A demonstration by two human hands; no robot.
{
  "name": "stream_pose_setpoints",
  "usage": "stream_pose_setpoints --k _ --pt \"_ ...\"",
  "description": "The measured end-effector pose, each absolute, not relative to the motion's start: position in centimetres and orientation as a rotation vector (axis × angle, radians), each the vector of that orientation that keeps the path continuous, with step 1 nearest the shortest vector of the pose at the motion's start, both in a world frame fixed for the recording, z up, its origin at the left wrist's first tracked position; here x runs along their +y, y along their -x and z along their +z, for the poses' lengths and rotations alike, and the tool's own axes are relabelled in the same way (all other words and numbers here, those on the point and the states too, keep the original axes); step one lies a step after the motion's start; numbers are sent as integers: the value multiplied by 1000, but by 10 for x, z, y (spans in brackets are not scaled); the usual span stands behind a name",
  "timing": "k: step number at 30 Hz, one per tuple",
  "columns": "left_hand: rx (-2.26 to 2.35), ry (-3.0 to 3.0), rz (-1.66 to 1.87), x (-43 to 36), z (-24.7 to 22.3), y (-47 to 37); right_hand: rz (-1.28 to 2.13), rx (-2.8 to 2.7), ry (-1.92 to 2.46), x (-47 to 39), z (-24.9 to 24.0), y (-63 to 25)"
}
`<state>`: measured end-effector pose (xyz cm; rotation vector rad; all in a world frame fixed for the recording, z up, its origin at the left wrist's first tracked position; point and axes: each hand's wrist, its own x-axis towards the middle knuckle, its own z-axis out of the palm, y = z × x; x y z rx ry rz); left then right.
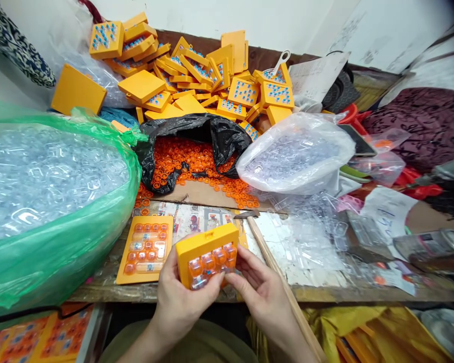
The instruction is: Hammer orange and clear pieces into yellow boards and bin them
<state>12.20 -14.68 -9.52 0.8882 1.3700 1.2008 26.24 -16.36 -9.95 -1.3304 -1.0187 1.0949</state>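
A yellow case (207, 242) with orange pieces under clear caps is held up over the bench's front edge, tilted toward me. My left hand (185, 295) is wrapped round its left side, with the thumb on the lower front. My right hand (263, 287) grips the right side, its thumb touching the caps near the lower right. Left of the hands, a yellow panel (147, 249) with similar orange pieces and clear caps lies flat on the bench. The lower part of the held case is partly hidden by my thumbs.
A green bag (124, 217) of clear parts stands left. Behind lie a black bag (230, 141) spilling orange pieces and a heap of yellow cases (142, 85). A white bag (325, 174) of clear parts and a wooden-handled hammer (265, 244) are right.
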Motion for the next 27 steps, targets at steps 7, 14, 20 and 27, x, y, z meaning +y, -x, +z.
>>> stream_pose_setpoints --k 7,14,20,27 --pt "1359 -913 996 -151 -92 -125 1025 -1027 1400 -178 -111 -269" --pt "985 -384 930 -146 -80 -124 134 -1247 2132 -180 -113 -371" --pt "849 -141 807 -142 -81 -119 -26 -1450 2286 -176 -135 -404" --pt "817 -47 810 -140 -88 -118 184 -1695 1604 -162 -83 -337"
